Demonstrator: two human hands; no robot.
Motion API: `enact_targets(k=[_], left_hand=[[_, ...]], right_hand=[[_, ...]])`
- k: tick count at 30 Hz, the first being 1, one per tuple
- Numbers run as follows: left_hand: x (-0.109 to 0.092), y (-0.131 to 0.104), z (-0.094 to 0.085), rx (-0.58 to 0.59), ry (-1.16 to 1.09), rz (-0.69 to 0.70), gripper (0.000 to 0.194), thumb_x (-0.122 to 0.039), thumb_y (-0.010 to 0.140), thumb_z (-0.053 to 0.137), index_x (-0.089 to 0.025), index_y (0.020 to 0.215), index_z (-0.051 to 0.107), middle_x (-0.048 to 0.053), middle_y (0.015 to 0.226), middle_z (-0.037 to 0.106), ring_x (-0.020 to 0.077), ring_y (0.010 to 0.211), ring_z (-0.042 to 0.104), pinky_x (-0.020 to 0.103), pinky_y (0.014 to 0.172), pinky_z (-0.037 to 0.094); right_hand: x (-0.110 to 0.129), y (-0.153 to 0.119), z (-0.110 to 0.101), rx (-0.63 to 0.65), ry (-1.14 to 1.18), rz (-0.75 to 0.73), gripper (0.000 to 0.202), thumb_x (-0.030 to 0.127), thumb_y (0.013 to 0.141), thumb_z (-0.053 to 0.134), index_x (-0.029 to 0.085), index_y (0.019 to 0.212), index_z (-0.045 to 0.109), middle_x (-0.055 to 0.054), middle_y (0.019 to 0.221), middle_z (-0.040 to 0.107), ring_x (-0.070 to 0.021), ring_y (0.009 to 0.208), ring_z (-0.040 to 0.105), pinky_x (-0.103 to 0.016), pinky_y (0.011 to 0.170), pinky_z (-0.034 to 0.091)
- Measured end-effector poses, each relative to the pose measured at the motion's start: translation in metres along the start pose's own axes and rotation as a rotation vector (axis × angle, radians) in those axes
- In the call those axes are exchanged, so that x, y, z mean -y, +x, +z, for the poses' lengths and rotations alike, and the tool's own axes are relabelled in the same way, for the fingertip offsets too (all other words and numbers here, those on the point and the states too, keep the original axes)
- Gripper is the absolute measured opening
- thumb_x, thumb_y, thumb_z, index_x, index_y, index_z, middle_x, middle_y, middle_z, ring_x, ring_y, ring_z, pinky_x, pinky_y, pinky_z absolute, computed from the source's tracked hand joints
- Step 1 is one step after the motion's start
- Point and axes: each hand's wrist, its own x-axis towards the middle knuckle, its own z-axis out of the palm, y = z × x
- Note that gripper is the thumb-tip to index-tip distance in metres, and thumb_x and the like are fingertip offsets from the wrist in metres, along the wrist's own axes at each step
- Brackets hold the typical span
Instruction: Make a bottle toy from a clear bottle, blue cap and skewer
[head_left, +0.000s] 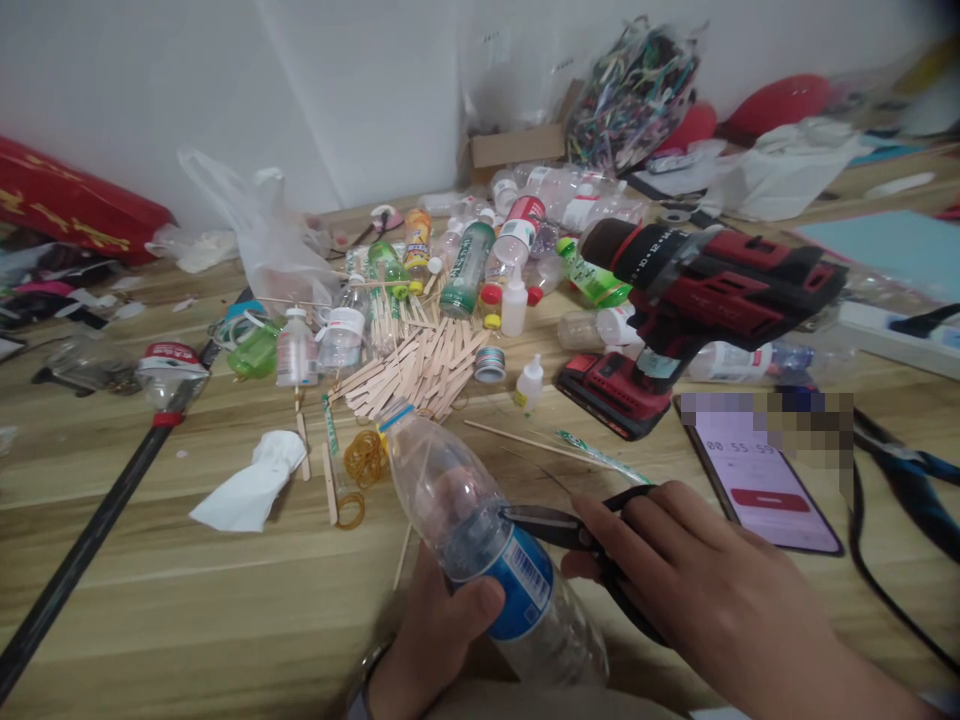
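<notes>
A clear plastic bottle (566,635) with a blue label lies tilted near the table's front edge, its neck pointing away to the left. My left hand (442,620) is wrapped round it from below, thumb on the label and fingers partly seen through the plastic. In my right hand (675,560) is a pair of black-handled scissors (544,524), fingers closed on the handles. The blades meet the bottle's wall just above the label; how deep the tip goes I cannot make out.
A red and black cordless drill (690,300) stands at the right, beside a phone (765,480) showing a timer. Wooden sticks (420,370), rubber bands (365,458) and several bottles crowd the middle. A black pole (90,550) lies at the left.
</notes>
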Motion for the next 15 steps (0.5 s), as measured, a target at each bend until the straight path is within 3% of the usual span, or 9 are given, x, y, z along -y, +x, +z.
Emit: enact_targets(k=[4,10,15], left_hand=[[0.003,0.0,0.0,0.025,-0.107,-0.028,0.068,-0.06,0.068,0.08,-0.022,0.122,0.065,0.011,0.109,0.072,0.0311,0.101,0.067,0.044,0.089,0.054],[-0.006,0.003,0.011,0.002,-0.231,-0.064,0.066,-0.056,0.061,0.086,-0.023,0.115,0.067,0.008,0.103,0.073,0.0266,0.091,0.068,0.039,0.082,0.055],[-0.013,0.005,0.014,0.001,-0.238,-0.054,0.061,-0.056,0.062,0.086,-0.02,0.108,0.07,0.007,0.096,0.073,0.024,0.086,0.068,0.036,0.078,0.055]], right_hand=[[0.0,0.002,0.003,-0.028,0.009,-0.008,0.032,0.028,0.11,0.025,0.012,0.123,0.05,-0.003,0.075,0.057,-0.0209,0.076,0.052,-0.03,0.057,0.036],[-0.007,0.012,0.01,-0.178,0.086,-0.05,0.037,0.03,0.11,0.022,0.014,0.111,0.055,-0.002,0.067,0.06,-0.0188,0.067,0.054,-0.029,0.051,0.038],[-0.012,0.013,0.012,-0.13,0.197,0.005,0.036,0.035,0.109,0.022,0.019,0.112,0.054,-0.003,0.075,0.064,-0.0209,0.073,0.058,-0.029,0.051,0.046]])
